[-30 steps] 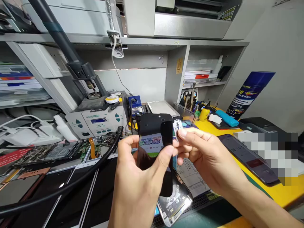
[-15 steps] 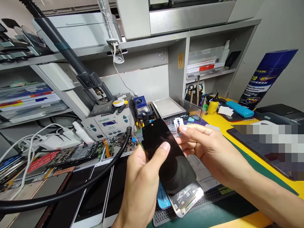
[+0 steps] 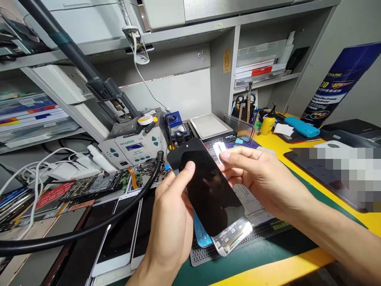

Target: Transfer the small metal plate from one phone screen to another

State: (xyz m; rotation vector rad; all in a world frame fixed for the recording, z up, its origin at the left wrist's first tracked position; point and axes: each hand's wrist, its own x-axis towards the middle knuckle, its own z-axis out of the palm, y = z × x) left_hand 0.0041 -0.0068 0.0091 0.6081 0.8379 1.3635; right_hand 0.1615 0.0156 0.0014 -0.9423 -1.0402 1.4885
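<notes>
A black phone screen panel [image 3: 212, 190] is held tilted in my left hand [image 3: 172, 214], its thumb pressed on the front near the upper left edge. Below the panel's lower end shows a phone's exposed inside [image 3: 233, 237] with ribbon and small parts. My right hand [image 3: 256, 171] pinches a small pale razor blade [image 3: 219, 150] between thumb and fingers, near the panel's upper right edge. Part of a blue object [image 3: 203, 234] shows under the panel, resting over a black perforated mat [image 3: 201, 254].
Several phones [image 3: 116, 242] lie at the left under a black hose [image 3: 98, 234]. Circuit boards [image 3: 101, 190] and a soldering station [image 3: 133, 149] stand behind. At the right are a phone [image 3: 324, 178], a yellow bottle [image 3: 268, 124] and a blue spray can [image 3: 342, 83].
My left thumb has shifted left and up on the panel, nearer its edge. The view has moved slightly, and the panel and both hands appear a little higher.
</notes>
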